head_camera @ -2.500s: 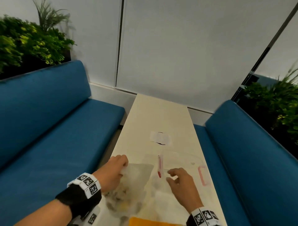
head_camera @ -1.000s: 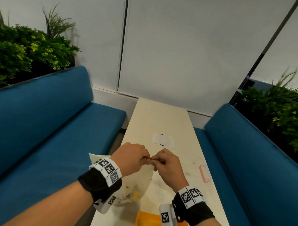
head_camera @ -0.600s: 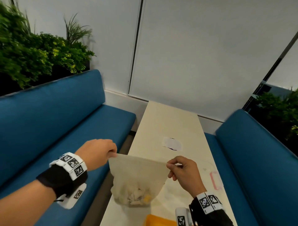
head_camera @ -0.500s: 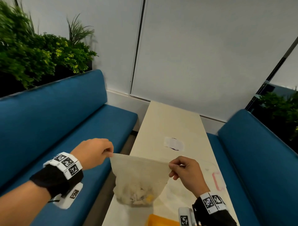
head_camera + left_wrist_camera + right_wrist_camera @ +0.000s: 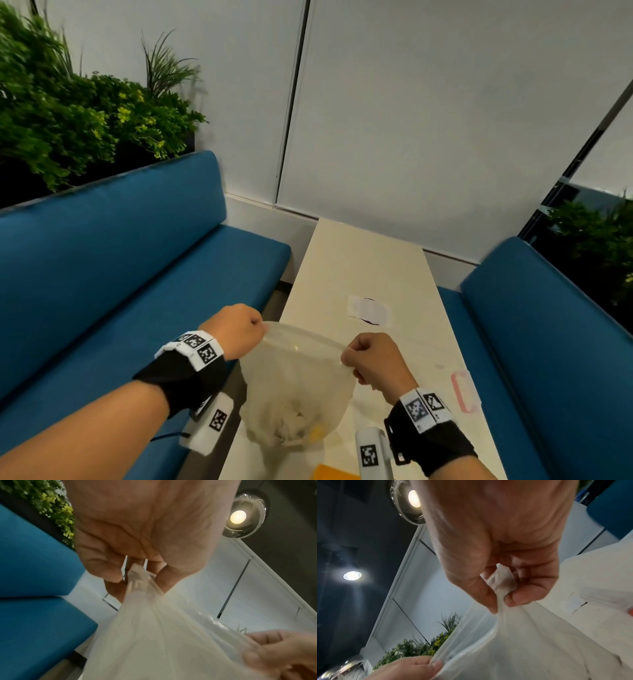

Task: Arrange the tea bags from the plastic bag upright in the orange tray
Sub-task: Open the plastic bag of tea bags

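Left hand (image 5: 236,330) curled tight, thumb and fingers pinching one top corner of the plastic bag (image 5: 294,387); right hand (image 5: 371,359) likewise fisted, pinching the opposite corner; bag hangs between them above the near end of the table (image 5: 359,263), mouth pulled into an open oval; film thin, cloudy, translucent, bunched into creases at each pinch; tea bags (image 5: 291,423) a pale heap in the bag's bottom, one yellow patch among them; orange tray (image 5: 334,474) just below the bag, only a smooth edge visible; table top cream, matt
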